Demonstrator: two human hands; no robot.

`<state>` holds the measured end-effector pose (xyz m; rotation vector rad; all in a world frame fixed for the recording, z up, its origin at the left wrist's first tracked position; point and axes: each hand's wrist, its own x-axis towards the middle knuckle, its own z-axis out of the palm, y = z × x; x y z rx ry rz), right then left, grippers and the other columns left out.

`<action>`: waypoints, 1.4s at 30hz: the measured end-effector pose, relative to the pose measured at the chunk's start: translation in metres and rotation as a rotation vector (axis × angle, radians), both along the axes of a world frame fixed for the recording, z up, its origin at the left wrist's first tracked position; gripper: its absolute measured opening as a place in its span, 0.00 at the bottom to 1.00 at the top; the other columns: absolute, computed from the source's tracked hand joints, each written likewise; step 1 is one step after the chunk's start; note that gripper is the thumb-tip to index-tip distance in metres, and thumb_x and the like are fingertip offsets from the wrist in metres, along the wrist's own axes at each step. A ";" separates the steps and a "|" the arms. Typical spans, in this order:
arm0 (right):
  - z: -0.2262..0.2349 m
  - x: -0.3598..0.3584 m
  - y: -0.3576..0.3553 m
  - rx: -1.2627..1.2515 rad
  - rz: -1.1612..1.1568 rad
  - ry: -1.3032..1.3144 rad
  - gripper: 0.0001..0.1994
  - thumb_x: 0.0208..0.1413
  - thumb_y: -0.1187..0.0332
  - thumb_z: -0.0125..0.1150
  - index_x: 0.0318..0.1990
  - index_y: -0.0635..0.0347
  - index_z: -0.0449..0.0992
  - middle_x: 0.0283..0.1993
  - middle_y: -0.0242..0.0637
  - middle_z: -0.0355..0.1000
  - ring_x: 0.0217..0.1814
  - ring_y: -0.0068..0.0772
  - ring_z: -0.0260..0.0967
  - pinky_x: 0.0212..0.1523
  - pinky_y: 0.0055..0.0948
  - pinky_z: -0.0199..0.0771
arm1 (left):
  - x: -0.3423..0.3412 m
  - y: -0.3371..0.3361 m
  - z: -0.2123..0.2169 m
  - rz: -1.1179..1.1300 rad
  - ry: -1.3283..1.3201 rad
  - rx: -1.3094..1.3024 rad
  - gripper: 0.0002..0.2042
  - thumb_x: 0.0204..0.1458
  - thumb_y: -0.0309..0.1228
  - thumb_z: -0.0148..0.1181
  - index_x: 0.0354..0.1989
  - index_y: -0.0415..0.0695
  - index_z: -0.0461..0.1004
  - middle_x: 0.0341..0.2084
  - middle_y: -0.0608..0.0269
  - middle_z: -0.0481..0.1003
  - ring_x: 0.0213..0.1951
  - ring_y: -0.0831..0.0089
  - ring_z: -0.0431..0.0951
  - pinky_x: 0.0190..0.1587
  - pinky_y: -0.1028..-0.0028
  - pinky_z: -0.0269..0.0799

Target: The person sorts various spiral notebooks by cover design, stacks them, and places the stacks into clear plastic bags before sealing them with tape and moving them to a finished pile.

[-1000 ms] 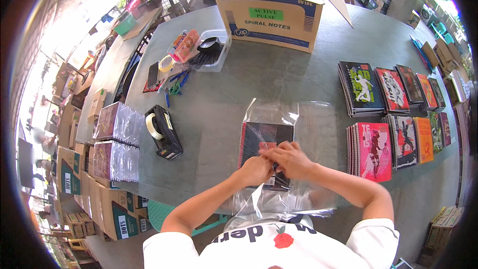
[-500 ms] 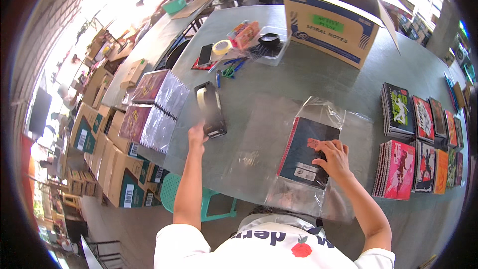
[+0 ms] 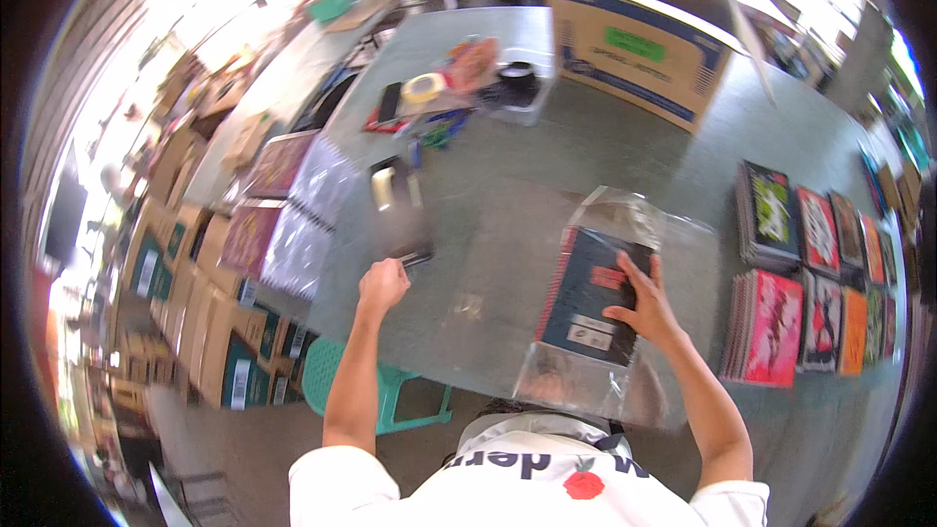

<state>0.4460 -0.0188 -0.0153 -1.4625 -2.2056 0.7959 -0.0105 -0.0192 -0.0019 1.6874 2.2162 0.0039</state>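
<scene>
While the right hand [image 3: 639,307] lies flat and open on the bagged notebook [image 3: 589,295] at 5 o'clock, the left hand [image 3: 383,285] is curled just below the tape dispenser [image 3: 397,205].
Can't tell if the left actually grips it; notebook stacks [image 3: 810,283] sit at 3 o'clock.

One tape dispenser [image 3: 398,210], perhaps ten notebooks [image 3: 771,327]

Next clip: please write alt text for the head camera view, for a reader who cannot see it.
A person at a grey table presses the right hand flat on a dark spiral notebook in a clear plastic sleeve, while the left hand reaches to the near end of a black tape dispenser. Stacks of colourful notebooks lie to the right, with a large cardboard box beyond.
</scene>
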 end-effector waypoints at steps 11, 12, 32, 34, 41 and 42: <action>0.006 -0.004 -0.004 -0.145 -0.051 0.179 0.51 0.37 0.46 0.66 0.66 0.49 0.42 0.60 0.37 0.60 0.71 0.54 0.27 0.68 0.46 0.28 | 0.293 0.054 0.020 -0.784 -0.422 0.033 0.17 0.45 0.46 0.59 0.29 0.43 0.74 0.24 0.51 0.75 0.31 0.56 0.77 0.33 0.63 0.70; 0.007 -0.004 -0.005 -0.199 -0.051 0.187 0.51 0.37 0.45 0.66 0.66 0.49 0.42 0.60 0.36 0.60 0.71 0.54 0.27 0.68 0.46 0.30 | 0.296 0.057 0.021 -0.761 -0.339 -0.034 0.19 0.43 0.48 0.60 0.30 0.42 0.74 0.24 0.50 0.75 0.33 0.55 0.77 0.34 0.63 0.70; 0.054 -0.002 -0.033 -0.146 -0.460 1.295 0.43 0.31 0.58 0.77 0.55 0.62 0.58 0.47 0.33 0.67 0.52 0.30 0.63 0.52 0.29 0.63 | 0.238 0.010 0.076 -0.303 -1.686 0.458 0.44 0.29 0.34 0.76 0.57 0.47 0.53 0.41 0.59 0.68 0.44 0.72 0.69 0.48 0.73 0.66; 0.065 -0.001 -0.041 -0.107 -0.405 1.145 0.48 0.26 0.58 0.79 0.57 0.64 0.57 0.48 0.34 0.67 0.53 0.29 0.63 0.53 0.29 0.63 | 0.222 0.018 0.067 -0.682 -1.276 0.492 0.49 0.27 0.35 0.77 0.60 0.48 0.50 0.45 0.56 0.67 0.46 0.68 0.69 0.48 0.69 0.66; 0.140 0.047 -0.012 -0.085 -0.059 1.220 0.46 0.33 0.48 0.71 0.58 0.66 0.58 0.50 0.41 0.67 0.54 0.32 0.63 0.55 0.31 0.60 | 0.187 0.027 0.182 -1.136 -0.351 0.758 0.36 0.24 0.34 0.74 0.50 0.46 0.67 0.47 0.58 0.67 0.52 0.63 0.66 0.56 0.60 0.59; 0.168 0.038 -0.001 -0.078 -0.042 0.955 0.39 0.37 0.49 0.67 0.54 0.65 0.62 0.50 0.41 0.68 0.52 0.32 0.65 0.52 0.31 0.63 | 0.189 0.024 0.187 -1.139 -0.340 0.758 0.36 0.24 0.34 0.74 0.50 0.46 0.67 0.47 0.58 0.67 0.52 0.63 0.66 0.56 0.60 0.59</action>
